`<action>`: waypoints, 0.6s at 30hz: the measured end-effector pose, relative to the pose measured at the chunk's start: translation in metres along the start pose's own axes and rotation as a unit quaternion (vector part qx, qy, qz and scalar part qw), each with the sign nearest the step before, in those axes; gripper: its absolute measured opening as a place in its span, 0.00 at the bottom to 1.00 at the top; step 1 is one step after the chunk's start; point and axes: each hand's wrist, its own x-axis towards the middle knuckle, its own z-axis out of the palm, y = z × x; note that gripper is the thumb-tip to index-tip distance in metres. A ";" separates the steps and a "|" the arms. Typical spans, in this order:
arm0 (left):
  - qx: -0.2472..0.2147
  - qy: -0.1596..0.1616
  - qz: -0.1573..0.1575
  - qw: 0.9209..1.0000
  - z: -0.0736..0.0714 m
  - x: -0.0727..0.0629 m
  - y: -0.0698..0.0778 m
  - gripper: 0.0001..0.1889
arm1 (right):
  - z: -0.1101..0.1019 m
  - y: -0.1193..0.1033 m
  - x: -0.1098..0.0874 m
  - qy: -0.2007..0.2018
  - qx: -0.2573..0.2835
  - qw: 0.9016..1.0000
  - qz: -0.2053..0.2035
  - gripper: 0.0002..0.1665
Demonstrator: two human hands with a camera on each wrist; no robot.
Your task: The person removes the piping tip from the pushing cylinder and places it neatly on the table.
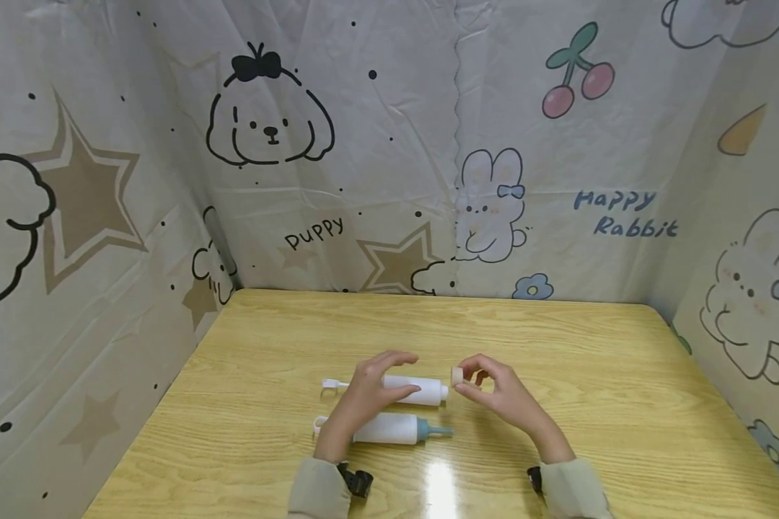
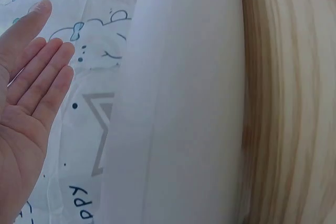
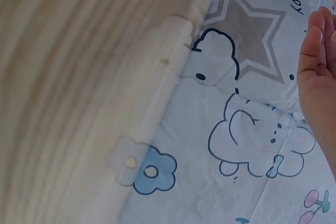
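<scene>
Two white cylindrical, bottle-like tubes lie side by side on the wooden table. The farther tube (image 1: 430,390) has a narrow white neck at its right end and a pale strap-like piece at its left. On the nearer tube (image 1: 389,429) there is a teal tip (image 1: 433,430) pointing right. My left hand (image 1: 371,386) hovers around the farther tube, thumb and fingers spread apart; in the left wrist view its fingers are nearly straight. My right hand (image 1: 496,389) pinches a small beige cylindrical piece (image 1: 456,376) just right of the neck, apart from it.
The wooden table (image 1: 558,339) has a straight back edge. A white cloth (image 1: 389,166) printed with cartoons hangs behind it and along both sides. A black wrist strap with a small camera (image 1: 358,481) sits at the left sleeve. Light reflects near the table's front.
</scene>
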 end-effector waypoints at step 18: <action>-0.020 -0.053 0.001 0.998 0.015 0.005 0.016 0.19 | 0.017 -0.012 0.005 -0.029 0.022 0.999 -0.008 0.08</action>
